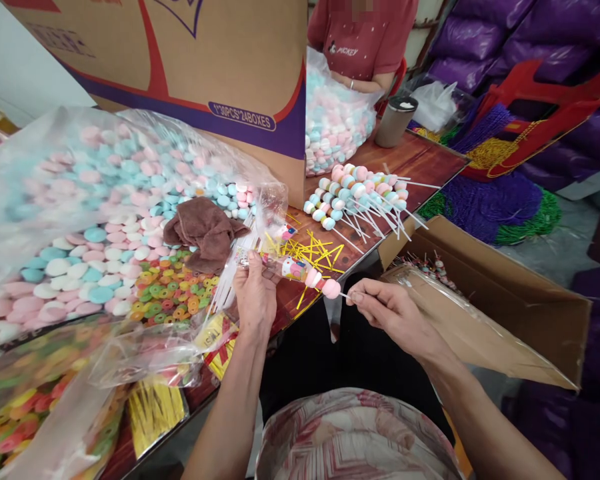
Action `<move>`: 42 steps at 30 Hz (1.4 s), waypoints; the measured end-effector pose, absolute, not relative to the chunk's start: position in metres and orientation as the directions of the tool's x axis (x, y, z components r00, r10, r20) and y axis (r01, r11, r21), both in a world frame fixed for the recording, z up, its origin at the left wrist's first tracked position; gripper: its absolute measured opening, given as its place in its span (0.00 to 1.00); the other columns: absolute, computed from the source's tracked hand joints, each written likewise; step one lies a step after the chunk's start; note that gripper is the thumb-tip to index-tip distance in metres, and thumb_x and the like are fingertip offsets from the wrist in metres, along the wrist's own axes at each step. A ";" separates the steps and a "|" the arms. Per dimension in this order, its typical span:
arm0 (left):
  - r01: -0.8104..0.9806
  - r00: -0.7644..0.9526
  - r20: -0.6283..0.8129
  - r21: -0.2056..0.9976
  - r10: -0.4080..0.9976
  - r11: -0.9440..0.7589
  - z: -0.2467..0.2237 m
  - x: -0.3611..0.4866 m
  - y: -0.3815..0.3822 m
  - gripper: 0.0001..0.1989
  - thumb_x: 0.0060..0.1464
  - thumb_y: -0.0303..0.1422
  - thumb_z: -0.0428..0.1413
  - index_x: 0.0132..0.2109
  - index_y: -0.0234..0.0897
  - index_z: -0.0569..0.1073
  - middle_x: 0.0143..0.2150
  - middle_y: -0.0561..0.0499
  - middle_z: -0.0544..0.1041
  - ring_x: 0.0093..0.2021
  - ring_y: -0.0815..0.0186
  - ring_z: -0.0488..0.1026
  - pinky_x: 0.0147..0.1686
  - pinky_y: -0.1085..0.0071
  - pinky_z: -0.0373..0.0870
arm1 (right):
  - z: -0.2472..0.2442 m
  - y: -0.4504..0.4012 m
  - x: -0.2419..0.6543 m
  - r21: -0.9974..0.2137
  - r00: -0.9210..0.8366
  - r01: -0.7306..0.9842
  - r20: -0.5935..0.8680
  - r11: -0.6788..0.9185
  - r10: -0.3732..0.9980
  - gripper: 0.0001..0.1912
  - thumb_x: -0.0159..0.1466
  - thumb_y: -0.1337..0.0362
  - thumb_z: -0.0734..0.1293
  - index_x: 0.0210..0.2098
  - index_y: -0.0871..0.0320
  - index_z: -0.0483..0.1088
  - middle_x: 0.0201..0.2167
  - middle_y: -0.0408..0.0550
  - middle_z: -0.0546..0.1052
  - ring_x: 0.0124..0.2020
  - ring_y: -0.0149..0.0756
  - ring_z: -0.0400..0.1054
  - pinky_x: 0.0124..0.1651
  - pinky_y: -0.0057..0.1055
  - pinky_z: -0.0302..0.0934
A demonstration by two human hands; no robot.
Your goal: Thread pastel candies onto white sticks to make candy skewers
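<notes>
My left hand (254, 287) pinches the end of a clear printed wrapper (293, 269) above the table's front edge. Between my hands is a candy skewer (320, 283) of pink, white and red pieces, its far part inside the wrapper. My right hand (380, 305) grips the skewer's white stick, just right of the round pink end piece. Yellow twist ties (313, 252) lie scattered behind the wrapper. Farther back, a pile of candy skewers (360, 190) rests with white sticks pointing toward the front right.
Marshmallows (80, 267), gummy rings (175, 290) and a brown cloth (205, 230) are on the left. A large carton (205, 80) stands behind. A person (363, 47) sits across, near a cup (396, 121). An open cardboard box (520, 300) is at the right.
</notes>
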State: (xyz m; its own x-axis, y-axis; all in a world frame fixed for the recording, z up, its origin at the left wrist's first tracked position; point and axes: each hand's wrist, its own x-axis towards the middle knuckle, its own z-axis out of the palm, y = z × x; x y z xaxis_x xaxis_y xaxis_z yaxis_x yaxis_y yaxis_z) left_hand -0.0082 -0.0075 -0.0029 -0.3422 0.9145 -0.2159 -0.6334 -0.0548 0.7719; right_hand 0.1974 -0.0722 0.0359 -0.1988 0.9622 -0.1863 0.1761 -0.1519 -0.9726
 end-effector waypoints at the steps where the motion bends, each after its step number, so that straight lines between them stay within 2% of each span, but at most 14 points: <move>1: -0.638 -0.343 -0.219 0.768 0.914 -0.056 -0.003 -0.008 -0.008 0.14 0.48 0.41 0.67 0.33 0.37 0.73 0.31 0.53 0.79 0.34 0.68 0.78 0.40 0.71 0.74 | 0.036 -0.073 0.196 -0.973 -0.201 0.140 -0.210 -0.184 0.957 0.16 0.66 0.54 0.65 0.29 0.60 0.70 0.19 0.37 0.57 0.20 0.25 0.48 0.21 0.25 0.42; 7: -0.645 -0.296 -0.217 0.764 0.930 -0.027 -0.004 -0.005 -0.011 0.14 0.48 0.41 0.67 0.36 0.38 0.76 0.36 0.51 0.81 0.40 0.65 0.79 0.40 0.71 0.74 | 0.023 -0.075 0.189 -0.947 -0.211 -0.086 -0.286 -0.309 0.935 0.15 0.62 0.53 0.69 0.30 0.60 0.71 0.16 0.35 0.57 0.17 0.22 0.44 0.19 0.24 0.36; 12: -0.662 -0.318 -0.191 0.746 0.929 -0.074 -0.006 -0.003 -0.012 0.15 0.47 0.41 0.68 0.36 0.37 0.76 0.36 0.51 0.81 0.38 0.66 0.79 0.42 0.71 0.74 | 0.014 -0.077 0.180 -0.847 -0.305 -0.278 -0.371 -0.454 0.877 0.13 0.61 0.56 0.70 0.30 0.60 0.70 0.13 0.32 0.55 0.14 0.20 0.41 0.17 0.22 0.34; 15: -0.667 -0.337 -0.229 0.743 0.913 -0.060 -0.006 -0.002 -0.013 0.14 0.50 0.43 0.65 0.35 0.37 0.75 0.34 0.53 0.81 0.34 0.68 0.78 0.40 0.72 0.74 | 0.013 -0.078 0.174 -0.853 -0.284 -0.286 -0.360 -0.437 0.889 0.13 0.61 0.56 0.70 0.31 0.60 0.70 0.13 0.31 0.55 0.14 0.20 0.40 0.17 0.22 0.35; 17: -0.662 -0.307 -0.252 0.749 0.918 -0.016 -0.003 -0.002 -0.015 0.16 0.52 0.46 0.63 0.36 0.37 0.75 0.35 0.51 0.81 0.32 0.68 0.78 0.38 0.71 0.75 | 0.012 -0.079 0.171 -0.908 -0.221 -0.213 -0.314 -0.360 0.923 0.13 0.63 0.55 0.67 0.31 0.59 0.70 0.14 0.32 0.55 0.14 0.21 0.42 0.17 0.23 0.38; 20: -0.651 -0.206 -0.253 0.757 0.945 0.061 0.001 0.001 -0.019 0.16 0.52 0.44 0.64 0.37 0.35 0.75 0.35 0.48 0.81 0.34 0.66 0.79 0.40 0.70 0.75 | 0.008 -0.080 0.170 -0.988 -0.154 0.076 -0.148 -0.138 0.977 0.13 0.68 0.56 0.63 0.32 0.58 0.70 0.18 0.37 0.60 0.18 0.25 0.50 0.21 0.24 0.46; 24: -0.654 -0.168 -0.251 0.752 0.953 0.082 0.005 0.010 -0.025 0.12 0.53 0.41 0.64 0.36 0.36 0.75 0.37 0.47 0.81 0.40 0.64 0.79 0.44 0.68 0.74 | 0.000 -0.082 0.169 -0.860 -0.230 0.456 0.137 0.231 0.964 0.10 0.70 0.62 0.60 0.40 0.57 0.72 0.26 0.43 0.71 0.25 0.28 0.61 0.30 0.27 0.55; 28: -0.614 -0.169 -0.245 0.784 0.954 0.093 0.006 0.018 -0.032 0.13 0.55 0.44 0.61 0.37 0.37 0.75 0.37 0.47 0.81 0.42 0.62 0.79 0.44 0.67 0.75 | -0.006 -0.083 0.164 -0.780 -0.272 0.531 0.212 0.330 0.939 0.12 0.69 0.66 0.58 0.39 0.58 0.73 0.22 0.42 0.68 0.22 0.28 0.58 0.27 0.27 0.52; 30: -0.610 -0.146 -0.251 0.785 0.957 0.112 0.006 0.020 -0.034 0.15 0.56 0.45 0.60 0.36 0.36 0.76 0.35 0.47 0.80 0.41 0.62 0.79 0.43 0.67 0.75 | -0.005 -0.083 0.160 -0.887 -0.269 0.408 0.107 0.214 0.957 0.11 0.70 0.64 0.59 0.39 0.58 0.73 0.20 0.40 0.65 0.20 0.27 0.56 0.26 0.26 0.51; 33: -0.658 -0.082 -0.293 0.734 0.953 0.169 0.003 0.019 -0.033 0.17 0.54 0.46 0.61 0.34 0.34 0.74 0.35 0.46 0.79 0.39 0.62 0.78 0.42 0.67 0.75 | -0.001 -0.083 0.156 -0.982 -0.280 -0.041 -0.167 -0.186 0.945 0.11 0.69 0.59 0.62 0.37 0.59 0.71 0.16 0.34 0.58 0.16 0.24 0.48 0.20 0.24 0.45; 35: -0.708 -0.046 -0.325 0.678 0.945 0.199 0.003 0.018 -0.032 0.17 0.54 0.46 0.62 0.33 0.34 0.74 0.35 0.46 0.79 0.39 0.62 0.78 0.41 0.67 0.75 | -0.001 -0.083 0.154 -0.833 -0.342 -0.352 -0.310 -0.427 0.887 0.10 0.66 0.58 0.66 0.34 0.60 0.71 0.13 0.30 0.52 0.14 0.21 0.39 0.17 0.22 0.39; 37: -0.747 -0.020 -0.344 0.630 0.939 0.215 0.004 0.018 -0.030 0.16 0.54 0.45 0.62 0.34 0.35 0.73 0.34 0.47 0.78 0.39 0.62 0.78 0.41 0.66 0.76 | -0.003 -0.083 0.152 -0.642 -0.413 -0.533 -0.372 -0.552 0.831 0.09 0.63 0.60 0.70 0.33 0.60 0.71 0.13 0.28 0.49 0.13 0.19 0.34 0.15 0.21 0.36; 39: -0.759 -0.003 -0.348 0.611 0.937 0.225 0.005 0.019 -0.029 0.15 0.54 0.45 0.62 0.34 0.36 0.73 0.34 0.48 0.78 0.40 0.61 0.78 0.40 0.66 0.76 | -0.006 -0.085 0.149 -0.520 -0.456 -0.606 -0.394 -0.602 0.798 0.08 0.61 0.63 0.72 0.33 0.61 0.71 0.12 0.28 0.50 0.13 0.18 0.34 0.14 0.20 0.36; 42: -0.737 -0.014 -0.348 0.638 0.938 0.226 0.004 0.020 -0.030 0.16 0.55 0.45 0.61 0.34 0.35 0.73 0.35 0.46 0.78 0.42 0.61 0.79 0.39 0.69 0.75 | -0.010 -0.090 0.144 -0.466 -0.482 -0.626 -0.399 -0.626 0.780 0.09 0.60 0.63 0.73 0.33 0.61 0.71 0.12 0.28 0.52 0.12 0.18 0.35 0.14 0.18 0.37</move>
